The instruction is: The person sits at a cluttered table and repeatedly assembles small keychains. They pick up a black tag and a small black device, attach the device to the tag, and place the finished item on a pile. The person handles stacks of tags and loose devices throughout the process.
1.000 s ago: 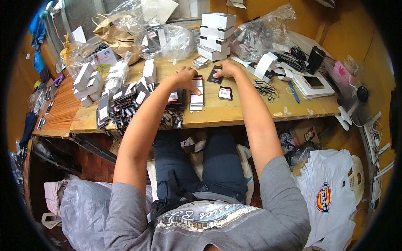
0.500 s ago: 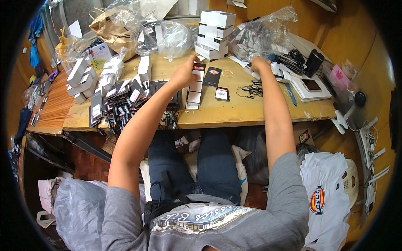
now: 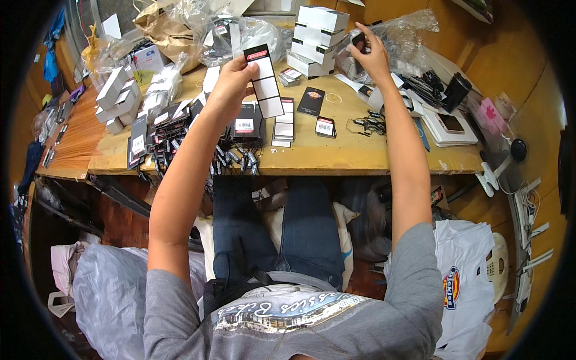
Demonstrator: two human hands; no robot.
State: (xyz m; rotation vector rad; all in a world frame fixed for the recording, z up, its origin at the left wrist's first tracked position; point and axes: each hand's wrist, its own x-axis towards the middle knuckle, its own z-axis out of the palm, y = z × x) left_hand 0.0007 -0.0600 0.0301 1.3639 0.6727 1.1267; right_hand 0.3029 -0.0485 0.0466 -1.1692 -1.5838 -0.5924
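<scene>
My left hand [image 3: 235,84] pinches the upper part of a long black tag [image 3: 266,90] with white panels and a red top label, lifted above the table. Raised beside the stack of white boxes [image 3: 317,41], my right hand [image 3: 373,57] has a small dark piece [image 3: 359,42] between thumb and fingers; its kind is not plain. Below the held tag lies a second black tag with white panels [image 3: 283,127]. A plain black hang tag [image 3: 311,101] and a small stack of black-edged tags with a barcode label [image 3: 324,126] lie between my hands.
A heap of black tags with cords [image 3: 186,135] spreads over the table's left part. Clear plastic bags [image 3: 408,30] stand at the back right. A phone [image 3: 450,123] rests on papers at right, near a black cup [image 3: 457,90]. More white boxes [image 3: 114,96] sit at left.
My left hand has moved left and lifted the tag off the table, leaving another beneath. My right hand has gone up toward the plastic bag, and a small dark piece now shows in it.
</scene>
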